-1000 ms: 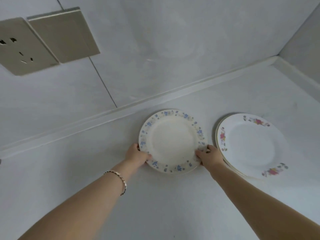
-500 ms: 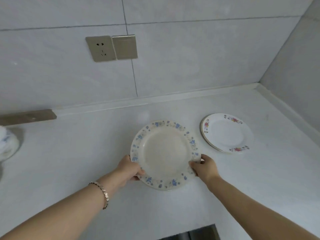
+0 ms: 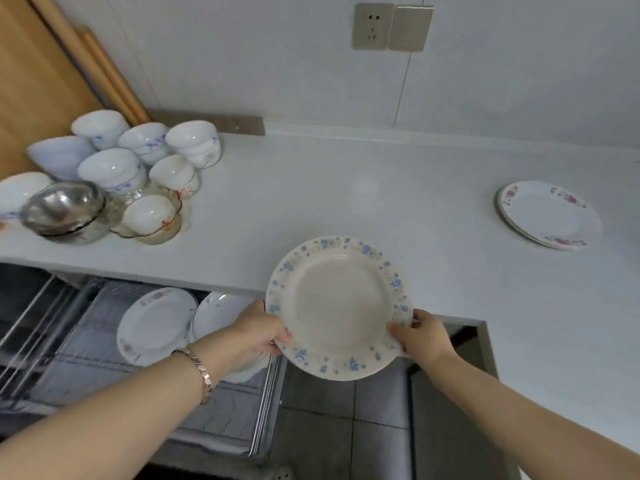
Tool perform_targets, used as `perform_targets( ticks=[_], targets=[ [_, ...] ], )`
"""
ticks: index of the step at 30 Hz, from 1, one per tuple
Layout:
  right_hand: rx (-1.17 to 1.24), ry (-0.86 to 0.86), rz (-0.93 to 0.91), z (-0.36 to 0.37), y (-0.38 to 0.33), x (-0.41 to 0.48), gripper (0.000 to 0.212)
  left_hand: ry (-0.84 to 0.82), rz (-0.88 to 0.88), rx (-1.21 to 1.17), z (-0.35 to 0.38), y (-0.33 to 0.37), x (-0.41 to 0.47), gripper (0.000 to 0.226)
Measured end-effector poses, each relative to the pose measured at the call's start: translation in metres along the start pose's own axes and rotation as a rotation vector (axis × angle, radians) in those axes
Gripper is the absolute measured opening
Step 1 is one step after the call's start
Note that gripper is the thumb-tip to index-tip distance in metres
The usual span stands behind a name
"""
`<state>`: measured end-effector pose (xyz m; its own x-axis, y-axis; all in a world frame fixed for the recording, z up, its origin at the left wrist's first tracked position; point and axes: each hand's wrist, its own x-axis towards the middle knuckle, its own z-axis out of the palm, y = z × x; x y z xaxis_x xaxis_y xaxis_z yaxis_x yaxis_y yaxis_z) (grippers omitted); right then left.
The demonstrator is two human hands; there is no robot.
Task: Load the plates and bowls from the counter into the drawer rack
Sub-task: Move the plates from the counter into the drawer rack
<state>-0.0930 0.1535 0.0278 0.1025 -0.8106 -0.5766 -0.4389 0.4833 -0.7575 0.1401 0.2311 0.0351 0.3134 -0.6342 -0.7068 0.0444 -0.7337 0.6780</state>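
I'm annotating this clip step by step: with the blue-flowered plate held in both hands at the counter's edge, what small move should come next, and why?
Probably carry the blue-flowered plate left and down toward the drawer rack. The left hand and right hand grip its opposite rims, it is already off the counter, and two plates already stand in the open rack just left of it.

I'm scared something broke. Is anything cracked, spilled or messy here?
Nothing looks broken or spilled. The blue-flowered plate is whole, held by the left hand and right hand. The bowls sit upside down in a crowded bunch, which seems deliberate.
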Motion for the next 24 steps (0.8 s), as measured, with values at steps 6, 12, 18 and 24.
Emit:
perform_targets(
  ticks=[6, 12, 18, 24],
  targets=[
    [-0.027, -0.139, 0.08, 0.104, 0.021, -0.047, 0.032, -0.005, -0.113, -0.002, -0.095, -0.08, -0.017, 0.033],
    [-0.067, -0.172, 0.13, 0.239, 0.027, -0.076, 0.034, 0.049, -0.174, -0.032, -0.212, -0.158, -0.019, 0.04],
    [-0.03, -0.177, 0.196, 0.363, 0.025, -0.086, 0.033, 0.101, -0.217, -0.018, -0.319, -0.197, 0.0, 0.028],
    [-0.02, -0.158, 0.241, 0.44, 0.033, -0.057, 0.03, 0.095, -0.3, -0.001, -0.375, -0.213, 0.05, 0.035]
  ],
)
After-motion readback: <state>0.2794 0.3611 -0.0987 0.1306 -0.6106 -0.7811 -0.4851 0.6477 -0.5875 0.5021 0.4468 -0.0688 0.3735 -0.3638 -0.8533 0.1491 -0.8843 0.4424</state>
